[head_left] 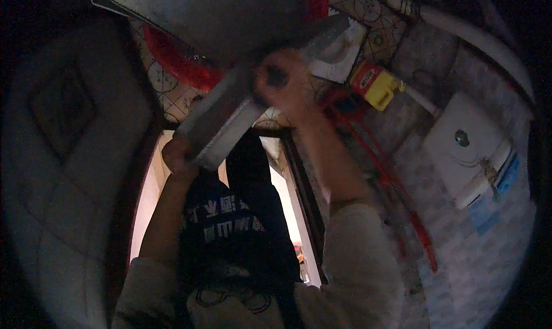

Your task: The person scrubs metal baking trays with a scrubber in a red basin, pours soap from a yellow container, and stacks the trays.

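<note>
Pale sleeves, both my arms raised to a grey slat overhead.

Grey slat (221, 125): flat, rigid, long axis running lower left to upper right. Left hand (177, 154) grips its lower end, fingers clamped round it. Right hand (284, 82) is nearer the middle, blurred; its fingers' state I cannot tell. Red basin (178, 62) behind; yellow-red tool (374, 83) to the right.

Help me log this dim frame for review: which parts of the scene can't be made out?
- Head view: right hand is motion-blurred; its grip on the grey panel is unclear.
- Left hand is half hidden behind the panel's lower end.
- Red basin is mostly covered by a grey slab, itself cut off by the top edge.
- Yellow-and-red tool: too small and dark to identify.
</note>
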`<state>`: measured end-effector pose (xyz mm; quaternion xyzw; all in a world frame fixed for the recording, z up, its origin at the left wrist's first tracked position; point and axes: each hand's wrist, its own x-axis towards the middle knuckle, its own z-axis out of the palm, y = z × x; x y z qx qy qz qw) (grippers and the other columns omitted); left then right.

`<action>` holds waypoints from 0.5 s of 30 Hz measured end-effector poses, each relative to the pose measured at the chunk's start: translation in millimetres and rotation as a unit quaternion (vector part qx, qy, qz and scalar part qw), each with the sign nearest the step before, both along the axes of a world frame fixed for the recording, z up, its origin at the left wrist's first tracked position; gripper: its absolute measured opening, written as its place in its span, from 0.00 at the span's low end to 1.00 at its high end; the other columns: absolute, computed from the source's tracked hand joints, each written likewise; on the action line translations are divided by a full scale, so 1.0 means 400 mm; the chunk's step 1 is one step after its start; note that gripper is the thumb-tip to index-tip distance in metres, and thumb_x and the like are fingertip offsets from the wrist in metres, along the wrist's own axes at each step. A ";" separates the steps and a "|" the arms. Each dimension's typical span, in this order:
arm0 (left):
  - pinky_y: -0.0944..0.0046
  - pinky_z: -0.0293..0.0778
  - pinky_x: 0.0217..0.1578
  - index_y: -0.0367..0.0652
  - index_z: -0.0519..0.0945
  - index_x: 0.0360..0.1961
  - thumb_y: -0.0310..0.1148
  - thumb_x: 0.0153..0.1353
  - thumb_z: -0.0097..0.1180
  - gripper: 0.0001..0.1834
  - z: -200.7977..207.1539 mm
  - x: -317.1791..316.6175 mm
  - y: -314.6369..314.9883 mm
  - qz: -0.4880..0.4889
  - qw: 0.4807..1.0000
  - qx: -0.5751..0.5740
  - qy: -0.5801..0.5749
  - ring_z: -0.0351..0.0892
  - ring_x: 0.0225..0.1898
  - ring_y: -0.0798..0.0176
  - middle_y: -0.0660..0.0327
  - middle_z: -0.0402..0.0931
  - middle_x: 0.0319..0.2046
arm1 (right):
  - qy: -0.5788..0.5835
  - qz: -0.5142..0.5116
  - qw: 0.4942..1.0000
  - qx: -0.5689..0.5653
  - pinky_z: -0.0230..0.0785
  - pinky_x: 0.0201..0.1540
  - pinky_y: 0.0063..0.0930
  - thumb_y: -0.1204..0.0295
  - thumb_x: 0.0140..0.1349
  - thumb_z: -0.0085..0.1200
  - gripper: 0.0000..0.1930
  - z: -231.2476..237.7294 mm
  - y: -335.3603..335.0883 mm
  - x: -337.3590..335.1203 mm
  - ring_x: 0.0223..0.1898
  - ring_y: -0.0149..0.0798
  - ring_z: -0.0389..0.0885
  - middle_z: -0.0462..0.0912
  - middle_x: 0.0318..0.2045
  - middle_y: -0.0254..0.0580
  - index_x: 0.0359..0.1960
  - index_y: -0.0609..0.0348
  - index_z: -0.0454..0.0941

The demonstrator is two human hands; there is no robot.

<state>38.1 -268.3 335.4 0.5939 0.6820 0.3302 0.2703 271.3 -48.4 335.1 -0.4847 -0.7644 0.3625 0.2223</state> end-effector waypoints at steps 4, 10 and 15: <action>0.62 0.67 0.20 0.42 0.74 0.18 0.41 0.59 0.48 0.17 0.029 0.027 0.043 0.054 0.996 0.011 -0.063 0.73 0.20 0.63 0.60 0.73 0.19 | -0.124 -0.200 0.967 -0.098 0.73 0.40 0.40 0.59 0.50 0.60 0.18 -0.230 0.254 0.236 0.34 0.51 0.82 0.83 0.32 0.50 0.36 0.59 0.82; 0.67 0.67 0.28 0.41 0.76 0.25 0.50 0.66 0.36 0.26 -0.092 -0.246 -0.206 0.387 0.854 -0.099 -0.332 0.73 0.32 0.67 0.61 0.75 0.27 | -0.189 -0.067 0.979 -0.047 0.75 0.39 0.41 0.53 0.48 0.60 0.19 -0.034 0.229 0.126 0.34 0.54 0.82 0.83 0.30 0.52 0.33 0.56 0.83; 0.60 0.71 0.32 0.41 0.77 0.33 0.47 0.65 0.44 0.20 0.132 -0.218 0.018 0.346 0.908 -0.189 -0.145 0.74 0.30 0.66 0.60 0.74 0.26 | -0.312 -0.072 0.947 -0.025 0.74 0.37 0.43 0.51 0.46 0.60 0.18 0.218 0.170 0.052 0.31 0.53 0.82 0.83 0.27 0.48 0.31 0.51 0.83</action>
